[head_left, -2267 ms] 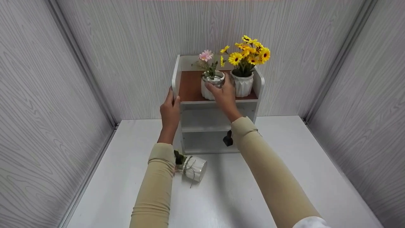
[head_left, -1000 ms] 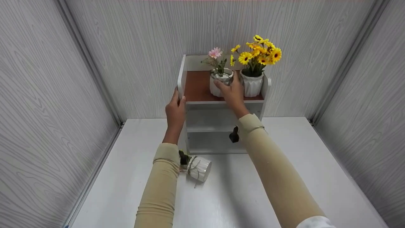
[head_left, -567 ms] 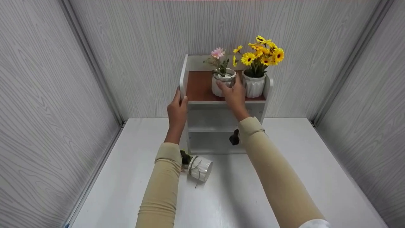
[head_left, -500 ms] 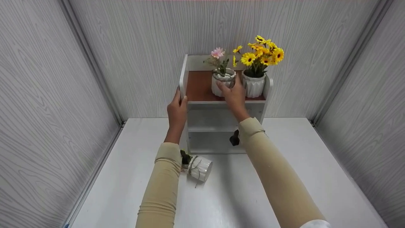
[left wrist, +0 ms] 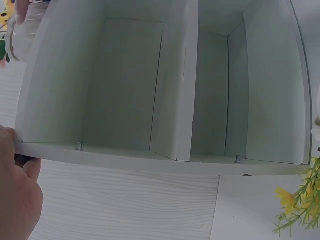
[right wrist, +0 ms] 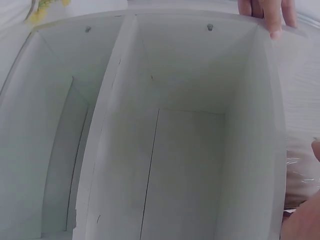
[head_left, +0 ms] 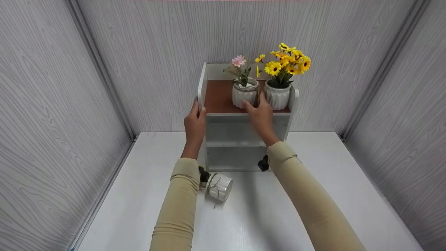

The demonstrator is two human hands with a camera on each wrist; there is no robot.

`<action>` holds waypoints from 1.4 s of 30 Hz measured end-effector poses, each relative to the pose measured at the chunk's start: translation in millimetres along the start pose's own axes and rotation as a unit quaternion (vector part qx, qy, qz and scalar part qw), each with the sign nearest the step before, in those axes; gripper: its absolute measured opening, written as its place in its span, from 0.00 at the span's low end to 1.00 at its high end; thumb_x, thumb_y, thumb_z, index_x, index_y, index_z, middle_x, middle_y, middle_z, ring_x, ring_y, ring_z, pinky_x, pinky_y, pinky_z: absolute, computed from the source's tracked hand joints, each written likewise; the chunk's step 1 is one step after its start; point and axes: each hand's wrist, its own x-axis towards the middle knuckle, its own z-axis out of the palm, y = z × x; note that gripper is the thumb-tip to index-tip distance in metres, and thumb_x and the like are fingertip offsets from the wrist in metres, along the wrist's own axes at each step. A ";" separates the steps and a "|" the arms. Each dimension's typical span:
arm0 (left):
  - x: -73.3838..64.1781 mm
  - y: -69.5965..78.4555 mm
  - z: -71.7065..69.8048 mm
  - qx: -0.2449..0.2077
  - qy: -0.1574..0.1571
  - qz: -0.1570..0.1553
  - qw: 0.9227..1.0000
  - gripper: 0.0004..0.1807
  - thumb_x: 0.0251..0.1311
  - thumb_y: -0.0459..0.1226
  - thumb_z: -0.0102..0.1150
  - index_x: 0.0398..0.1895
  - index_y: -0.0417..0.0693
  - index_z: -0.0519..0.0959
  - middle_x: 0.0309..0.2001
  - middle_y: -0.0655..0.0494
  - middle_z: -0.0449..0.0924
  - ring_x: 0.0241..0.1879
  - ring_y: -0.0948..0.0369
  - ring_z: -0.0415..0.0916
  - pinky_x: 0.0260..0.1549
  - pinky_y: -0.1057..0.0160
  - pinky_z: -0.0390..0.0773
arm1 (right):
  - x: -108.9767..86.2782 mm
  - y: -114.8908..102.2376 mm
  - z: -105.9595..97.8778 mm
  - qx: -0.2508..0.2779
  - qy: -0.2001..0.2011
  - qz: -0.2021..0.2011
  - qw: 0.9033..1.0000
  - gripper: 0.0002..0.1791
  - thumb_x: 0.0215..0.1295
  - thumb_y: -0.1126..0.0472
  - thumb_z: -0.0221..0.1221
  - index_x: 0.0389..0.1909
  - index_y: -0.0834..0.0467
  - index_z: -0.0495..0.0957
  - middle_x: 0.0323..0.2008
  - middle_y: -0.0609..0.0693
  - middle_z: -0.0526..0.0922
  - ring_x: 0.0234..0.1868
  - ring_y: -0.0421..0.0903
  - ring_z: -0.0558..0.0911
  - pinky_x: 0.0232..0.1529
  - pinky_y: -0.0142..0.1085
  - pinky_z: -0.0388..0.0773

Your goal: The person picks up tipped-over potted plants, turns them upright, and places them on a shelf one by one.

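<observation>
A small white shelf (head_left: pixel 247 113) with a reddish-brown top board stands against the back wall. My left hand (head_left: pixel 194 125) grips the edge of its left side panel, thumb on the inner side. On the top board sits a white pot with a pink flower (head_left: pixel 240 97), upright. Low at this pot's right front is my right hand (head_left: pixel 262 116), thumb and fingers spread; whether they touch it I cannot tell. A white pot of yellow flowers (head_left: pixel 277 98) stands just right of it. In the right wrist view, the right hand (right wrist: pixel 305 220) shows only at the edge.
Another white pot (head_left: pixel 219 187), tied with string, lies on its side on the white table (head_left: pixel 237 223). Its plant is partly hidden by my left sleeve; yellow blooms (left wrist: pixel 295 202) show in the left wrist view. Grey wood-grain walls enclose three sides.
My right hand has slid down from its grip near the pink-flower pot's rim, so more of the pot shows. The pot stays in place. My left hand keeps hold of the panel.
</observation>
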 end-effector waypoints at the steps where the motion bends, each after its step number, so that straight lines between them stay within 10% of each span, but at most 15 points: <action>1: 0.0 -0.5 -0.1 0.001 0.001 0.000 1.000 0.30 0.77 0.41 0.49 0.79 0.46 0.58 0.73 0.50 0.67 0.71 0.57 0.67 0.64 0.56 0.72 | -1.9 0.3 -0.8 0.002 0.001 -0.006 1.000 0.50 0.65 0.42 0.66 0.79 0.58 0.54 0.74 0.58 0.66 0.72 0.52 0.69 0.70 0.45 0.68; 17: -0.2 -0.4 1.2 -0.014 -0.002 -0.012 1.000 0.30 0.77 0.40 0.50 0.79 0.49 0.58 0.74 0.52 0.66 0.71 0.58 0.66 0.65 0.57 0.72 | -58.7 10.4 -18.4 0.032 -0.008 -0.090 0.995 0.42 0.66 0.48 0.67 0.74 0.65 0.64 0.70 0.61 0.72 0.71 0.52 0.71 0.70 0.47 0.67; 42: 15.0 20.7 -1.9 -0.046 0.014 -0.018 0.999 0.30 0.77 0.43 0.51 0.78 0.50 0.60 0.75 0.50 0.63 0.73 0.59 0.64 0.67 0.59 0.70 | -160.9 59.4 3.3 0.031 -0.174 -0.037 0.984 0.44 0.66 0.38 0.62 0.75 0.58 0.64 0.72 0.54 0.70 0.72 0.53 0.69 0.68 0.50 0.70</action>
